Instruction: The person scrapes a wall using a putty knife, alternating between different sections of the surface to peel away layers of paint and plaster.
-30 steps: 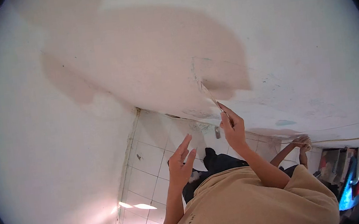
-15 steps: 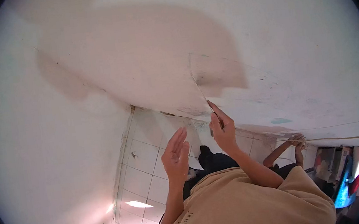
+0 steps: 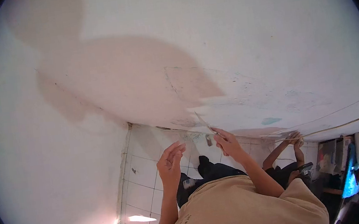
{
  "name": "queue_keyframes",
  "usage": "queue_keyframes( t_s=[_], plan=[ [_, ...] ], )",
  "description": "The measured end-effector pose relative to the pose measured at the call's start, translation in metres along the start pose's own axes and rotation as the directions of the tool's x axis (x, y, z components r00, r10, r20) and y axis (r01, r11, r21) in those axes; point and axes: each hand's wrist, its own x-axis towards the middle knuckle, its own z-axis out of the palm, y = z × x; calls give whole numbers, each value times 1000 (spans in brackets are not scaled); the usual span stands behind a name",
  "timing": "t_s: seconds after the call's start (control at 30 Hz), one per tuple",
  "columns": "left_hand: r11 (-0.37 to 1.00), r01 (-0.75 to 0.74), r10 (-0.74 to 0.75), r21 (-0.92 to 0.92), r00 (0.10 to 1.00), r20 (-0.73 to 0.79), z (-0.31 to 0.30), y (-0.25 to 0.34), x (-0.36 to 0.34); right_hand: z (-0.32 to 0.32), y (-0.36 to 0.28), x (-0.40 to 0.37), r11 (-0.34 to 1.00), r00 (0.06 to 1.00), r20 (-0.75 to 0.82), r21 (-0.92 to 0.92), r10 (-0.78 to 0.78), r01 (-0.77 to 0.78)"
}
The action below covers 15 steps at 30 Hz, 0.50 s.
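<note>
The fingers of the right hand point(image 3: 229, 144) are pinched narrowly round the lower end of a thin blade point(image 3: 202, 121), thumb on one side and the other fingers folded against it. The blade slants away from the knuckles toward 11 o'clock, and its tip meets the white plastered surface point(image 3: 268, 35) at the lower edge of a darker, pinkish patch point(image 3: 140, 81). Whether the edge lies flat or only the tip touches, I cannot tell.

The left hand point(image 3: 170, 164) is raised at 9 o'clock from the right, near it but apart. Its fingers are loosely bent at the tips, the thumb close to them, and they hold nothing.

Both forearms run down to a beige shirt point(image 3: 243, 206) at 6 o'clock. Behind the hands lies a field of white tiles point(image 3: 145, 178). At 3 o'clock from the right hand, another person's hands point(image 3: 295, 137) are lifted to a thin cord point(image 3: 334, 114) that runs along the surface. A small teal spot point(image 3: 271, 120) sits just above them.
</note>
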Motion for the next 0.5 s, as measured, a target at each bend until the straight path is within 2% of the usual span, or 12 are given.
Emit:
queue_keyframes(
  t_s=[0.03, 0.1, 0.13, 0.2, 0.23, 0.3, 0.33, 0.37, 0.4, 0.43, 0.5],
  plan=[
    [1000, 2, -2, 15, 1000, 10, -1, 0, 0, -5, 12, -3, 1000, 1000, -3, 3, -4, 4],
    [999, -9, 8, 35, 1000, 14, -2, 1, -1, -16, 28, -11, 966, 993, -63, -234, 98, -110],
    [998, -20, 19, 52, 1000, 14, -2, 1, -2, -21, 31, -13, 966, 993, -69, -231, 99, -113],
    [998, -26, 25, 60, 1000, 11, -4, 0, -1, -29, 31, -15, 900, 989, 33, -419, 147, -120],
    [997, -33, 33, 68, 999, 2, -5, 0, -1, -28, 20, -18, 900, 989, 28, -419, 146, -122],
    [995, -49, 49, 89, 999, 1, -6, 1, 1, -21, -13, -25, 911, 997, 31, -404, -77, 83],
    [992, -64, 65, 112, 998, -5, -7, 2, 2, -16, -28, -28, 912, 997, 27, -403, -75, 80],
    [992, -61, 62, 110, 998, -4, -7, 4, 3, -12, -44, -32, 919, 961, -7, -295, -275, 261],
    [993, -63, 64, 99, 998, -12, -7, 5, 3, -10, -55, -32, 878, 888, -63, -192, -456, 438],
    [994, -63, 66, 91, 998, -22, -7, 7, 3, -10, -60, -29, 881, 891, -62, -193, -450, 432],
    [993, -69, 72, 100, 997, -30, -8, 8, 4, -11, -66, -22, 764, 750, -210, -353, -628, 541]
  ],
)
